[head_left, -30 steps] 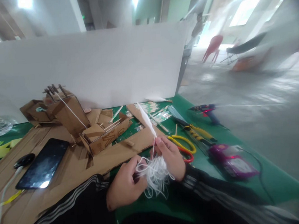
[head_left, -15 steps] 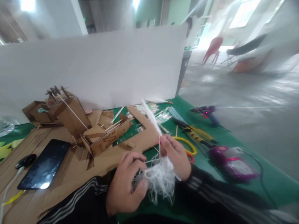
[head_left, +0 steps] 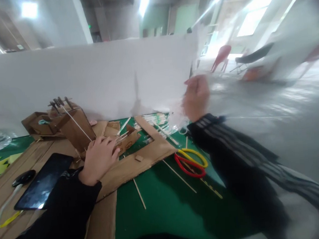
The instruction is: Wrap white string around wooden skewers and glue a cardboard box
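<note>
My left hand (head_left: 100, 155) rests palm down with fingers spread over the near end of a small open cardboard box (head_left: 132, 140) with thin wooden sticks in it. It seems to hold nothing, though the fingertips are partly hidden. My right hand (head_left: 196, 97) is raised off the table at the far right, curled and blurred. A tangle of white string (head_left: 176, 117) hangs beside and below its fingers. Near the right forearm lie scissors with red and yellow handles (head_left: 192, 163). An L-shaped cardboard strip (head_left: 153, 149) stretches across the green table.
A taller cardboard holder (head_left: 77, 127) with dark-tipped rods stands behind my left hand. A black phone (head_left: 47, 181) and a black mouse-like device (head_left: 24, 178) lie on cardboard at the left. Loose sticks (head_left: 139, 194) are scattered about. A white panel (head_left: 95, 76) closes off the back.
My hands have moved apart. The left went left and forward to the small box; the right rose away to the far right, and the white string went with it, uncovering the scissors.
</note>
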Demonstrator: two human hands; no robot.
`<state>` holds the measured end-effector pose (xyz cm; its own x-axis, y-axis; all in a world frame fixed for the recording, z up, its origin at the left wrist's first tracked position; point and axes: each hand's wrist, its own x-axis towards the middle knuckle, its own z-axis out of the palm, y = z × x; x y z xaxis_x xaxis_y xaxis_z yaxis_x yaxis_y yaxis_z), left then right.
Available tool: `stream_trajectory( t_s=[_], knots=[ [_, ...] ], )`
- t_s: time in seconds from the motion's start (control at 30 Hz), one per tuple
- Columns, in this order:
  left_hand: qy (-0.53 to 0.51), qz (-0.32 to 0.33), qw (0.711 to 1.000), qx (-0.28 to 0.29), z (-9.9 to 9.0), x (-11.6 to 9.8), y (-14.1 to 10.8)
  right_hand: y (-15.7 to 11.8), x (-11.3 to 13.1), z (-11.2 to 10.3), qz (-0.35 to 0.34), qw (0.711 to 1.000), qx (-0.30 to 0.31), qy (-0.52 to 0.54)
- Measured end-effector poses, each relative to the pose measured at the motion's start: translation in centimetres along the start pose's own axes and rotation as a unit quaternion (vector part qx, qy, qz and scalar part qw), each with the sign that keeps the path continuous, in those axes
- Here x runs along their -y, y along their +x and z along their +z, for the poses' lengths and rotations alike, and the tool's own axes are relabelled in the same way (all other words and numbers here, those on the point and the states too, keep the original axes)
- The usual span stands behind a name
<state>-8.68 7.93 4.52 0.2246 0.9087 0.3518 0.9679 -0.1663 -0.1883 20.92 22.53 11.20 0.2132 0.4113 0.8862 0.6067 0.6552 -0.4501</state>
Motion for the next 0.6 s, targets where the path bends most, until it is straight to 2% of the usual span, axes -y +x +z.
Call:
stream_trajectory(
  t_s=[0.07, 0.1, 0.13, 0.23, 0.33, 0.43, 0.5, 0.6],
  knots=[
    [-0.019, 0.015, 1.000, 0.007, 0.0, 0.2, -0.1, -0.6, -2.0, 2.2, 0.011, 0.998, 0.049, -0.030],
    [-0.032, 0.019, 0.999, 0.012, -0.1, 0.3, -0.2, -1.3, -2.9, 3.1, 0.035, 0.985, 0.139, -0.098],
    [-0.048, 0.023, 0.998, 0.018, -0.3, 0.5, -0.3, -2.0, -3.9, 3.8, 0.056, 0.953, 0.244, -0.171],
    [-0.111, 0.029, 0.993, 0.017, -0.7, 1.6, -0.5, -4.5, -6.5, 5.2, 0.078, 0.909, 0.344, -0.223],
    [-0.186, 0.024, 0.982, -0.020, -0.7, 2.8, -1.0, -6.6, -8.4, 5.4, 0.081, 0.872, 0.410, -0.253],
    [-0.248, 0.024, 0.967, -0.055, -0.4, 3.5, -1.6, -7.9, -9.1, 5.0, 0.072, 0.845, 0.450, -0.279],
    [-0.266, 0.028, 0.961, -0.066, -0.2, 3.5, -2.0, -8.3, -8.7, 4.7, 0.060, 0.840, 0.453, -0.294],
    [-0.280, 0.025, 0.957, -0.068, -0.3, 3.2, -2.3, -8.2, -7.1, 3.9, 0.040, 0.850, 0.425, -0.309]
  ],
)
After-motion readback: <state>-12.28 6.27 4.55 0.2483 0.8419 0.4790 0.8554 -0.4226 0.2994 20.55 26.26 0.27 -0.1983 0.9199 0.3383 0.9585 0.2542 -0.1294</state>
